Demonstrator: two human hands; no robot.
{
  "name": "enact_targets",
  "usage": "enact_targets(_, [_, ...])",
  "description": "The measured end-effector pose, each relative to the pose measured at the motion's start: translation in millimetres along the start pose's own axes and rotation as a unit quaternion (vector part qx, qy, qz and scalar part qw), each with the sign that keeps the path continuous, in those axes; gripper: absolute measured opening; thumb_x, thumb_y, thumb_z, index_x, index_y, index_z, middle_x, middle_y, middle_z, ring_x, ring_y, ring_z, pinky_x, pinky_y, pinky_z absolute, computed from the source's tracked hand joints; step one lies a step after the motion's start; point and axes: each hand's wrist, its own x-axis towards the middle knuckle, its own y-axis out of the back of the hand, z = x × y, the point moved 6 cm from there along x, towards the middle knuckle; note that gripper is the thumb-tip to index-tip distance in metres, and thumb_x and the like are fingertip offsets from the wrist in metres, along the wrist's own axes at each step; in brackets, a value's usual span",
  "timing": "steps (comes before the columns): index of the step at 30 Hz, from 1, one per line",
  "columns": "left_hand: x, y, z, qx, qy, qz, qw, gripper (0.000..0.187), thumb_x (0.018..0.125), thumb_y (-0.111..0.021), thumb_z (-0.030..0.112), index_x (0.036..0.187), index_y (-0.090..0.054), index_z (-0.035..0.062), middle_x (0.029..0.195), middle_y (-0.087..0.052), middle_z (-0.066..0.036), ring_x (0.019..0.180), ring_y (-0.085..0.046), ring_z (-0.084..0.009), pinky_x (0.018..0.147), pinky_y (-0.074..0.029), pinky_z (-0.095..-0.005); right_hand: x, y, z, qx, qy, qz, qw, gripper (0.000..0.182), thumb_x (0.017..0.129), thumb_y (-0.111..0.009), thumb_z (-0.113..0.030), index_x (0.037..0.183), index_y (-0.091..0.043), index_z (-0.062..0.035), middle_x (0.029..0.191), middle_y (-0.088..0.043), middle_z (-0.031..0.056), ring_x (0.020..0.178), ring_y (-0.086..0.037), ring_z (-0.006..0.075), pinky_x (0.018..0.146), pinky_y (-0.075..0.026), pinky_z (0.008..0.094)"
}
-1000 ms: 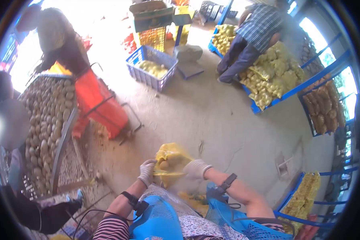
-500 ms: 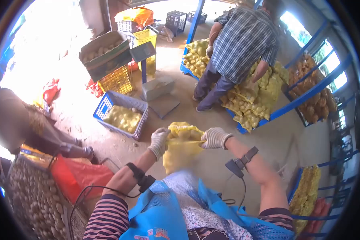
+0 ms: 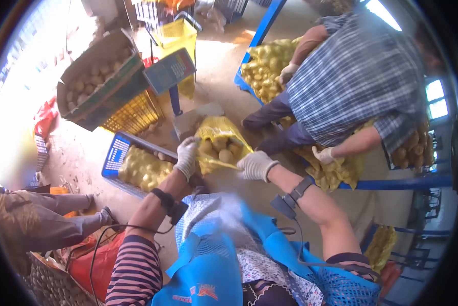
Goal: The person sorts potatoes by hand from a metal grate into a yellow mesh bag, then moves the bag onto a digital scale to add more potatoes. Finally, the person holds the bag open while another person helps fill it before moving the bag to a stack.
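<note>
A yellow mesh bag [image 3: 214, 125] hangs in front of me, its mouth spread wide. Inside show several round, brownish potatoes [image 3: 227, 154]. My left hand [image 3: 186, 157], in a white knitted glove, is closed on the left side of the bag's rim. The right side of the rim is gripped by my right hand [image 3: 257, 166], gloved the same way. Just left of the bag stands a blue plastic crate [image 3: 125, 186] with a full yellow mesh sack [image 3: 141, 168] and some loose potatoes in it. The bag's underside is partly hidden.
Behind the bag stands a platform scale with a display [image 3: 170, 70]. At left, a box of potatoes [image 3: 99, 81] rests on a yellow crate [image 3: 132, 115]. A person in a checked shirt [image 3: 351, 81] bends over filled mesh sacks [image 3: 270, 64] at right. Another person's legs [image 3: 61, 219] are at left.
Both my hands have moved up and forward with the bag, which now opens toward me, showing the potatoes. My view has shifted nearer the scale and crate. The person at right bends lower.
</note>
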Motion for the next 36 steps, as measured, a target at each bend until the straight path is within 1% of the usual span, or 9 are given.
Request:
enact_targets(6, [108.3,38.5,15.6,0.193,-0.173,0.061,0.964,0.025,0.090,-0.059,0.013,0.111,-0.066,0.0019,0.101,-0.067,-0.005,0.088,-0.059,-0.0146,0.079,-0.047,-0.0269,133.4,-29.3,37.0,0.035,0.015,-0.045,0.998,0.042,0.084,-0.052,-0.048,0.080,-0.069,-0.0103,0.074,-0.067,0.0138,0.072,-0.065,0.0337,0.066,-0.050,0.0446])
enact_targets(14, [103.4,32.6,27.7,0.075,-0.076,0.073,0.992,0.025,0.095,-0.056,0.017,0.113,-0.065,0.0021,0.104,-0.066,-0.006,0.095,-0.056,-0.0115,0.087,-0.044,-0.0253,224.5,-36.2,48.8,0.255,-0.040,-0.122,0.958,0.049,0.093,-0.047,-0.045,0.092,-0.069,-0.0022,0.093,-0.067,0.0215,0.094,-0.064,0.0348,0.082,-0.050,0.0400])
enact_targets(16, [111.2,34.4,20.2,0.052,-0.033,0.076,0.995,0.025,0.095,-0.055,0.014,0.114,-0.064,-0.0003,0.104,-0.066,-0.007,0.095,-0.056,-0.0124,0.088,-0.045,-0.0252,282.9,-52.6,41.7,0.166,0.082,0.023,0.982,0.035,0.092,-0.049,-0.031,0.092,-0.070,-0.0030,0.096,-0.068,0.0203,0.095,-0.065,0.0342,0.085,-0.049,0.0421])
enact_targets(19, [128.5,41.3,28.9,0.151,-0.122,0.095,0.976,0.024,0.096,-0.056,0.016,0.113,-0.065,0.0023,0.106,-0.064,-0.002,0.096,-0.054,-0.0088,0.087,-0.044,-0.0237,334.5,-43.1,13.0,-0.075,0.177,-0.003,0.981,0.027,0.088,-0.051,-0.023,0.093,-0.071,-0.0062,0.095,-0.069,0.0170,0.095,-0.065,0.0325,0.086,-0.048,0.0438])
enact_targets(26, [145.5,39.7,39.7,0.050,-0.034,0.120,0.991,0.026,0.097,-0.055,0.016,0.116,-0.063,0.0004,0.111,-0.064,-0.003,0.104,-0.054,-0.0090,0.093,-0.042,-0.0231,396.3,-101.1,16.8,-0.378,0.316,-0.012,0.870,0.024,0.077,-0.063,-0.028,0.093,-0.072,-0.0124,0.099,-0.070,0.0108,0.097,-0.063,0.0320,0.087,-0.047,0.0436])
enact_targets(28, [139.9,38.1,46.9,0.062,-0.059,0.116,0.990,0.026,0.097,-0.054,0.016,0.117,-0.063,0.0014,0.111,-0.064,-0.003,0.103,-0.054,-0.0088,0.092,-0.042,-0.0234,381.7,-58.0,33.6,-0.097,0.334,0.008,0.937,0.026,0.073,-0.067,-0.032,0.092,-0.072,-0.0153,0.100,-0.069,0.0064,0.094,-0.063,0.0319,0.086,-0.047,0.0440])
enact_targets(30, [135.4,40.4,50.1,0.085,-0.061,0.109,0.989,0.026,0.097,-0.054,0.017,0.117,-0.064,0.0026,0.109,-0.065,-0.003,0.100,-0.054,-0.0088,0.090,-0.043,-0.0241,373.7,-45.9,30.1,-0.106,0.333,0.064,0.935,0.031,0.071,-0.068,-0.032,0.098,-0.068,-0.0165,0.099,-0.068,0.0026,0.098,-0.062,0.0292,0.085,-0.048,0.0404])
enact_targets(32, [136.3,35.3,63.4,0.117,-0.072,0.112,0.984,0.026,0.097,-0.054,0.017,0.116,-0.064,0.0032,0.105,-0.065,-0.001,0.097,-0.054,-0.0090,0.087,-0.044,-0.0245,374.4,-39.2,26.0,-0.112,0.337,-0.173,0.919,0.041,0.070,-0.069,-0.031,0.108,-0.064,-0.0165,0.101,-0.066,0.0036,0.100,-0.061,0.0263,0.085,-0.049,0.0377])
enact_targets(36, [153.1,48.8,59.7,0.058,-0.067,0.172,0.981,0.025,0.095,-0.055,0.014,0.115,-0.064,0.0015,0.104,-0.065,-0.003,0.095,-0.055,-0.0102,0.085,-0.045,-0.0250,362.2,-25.9,53.1,0.076,0.323,0.046,0.942,0.039,0.074,-0.071,-0.027,0.109,-0.065,-0.0117,0.106,-0.066,0.0091,0.095,-0.064,0.0218,0.087,-0.049,0.0354])
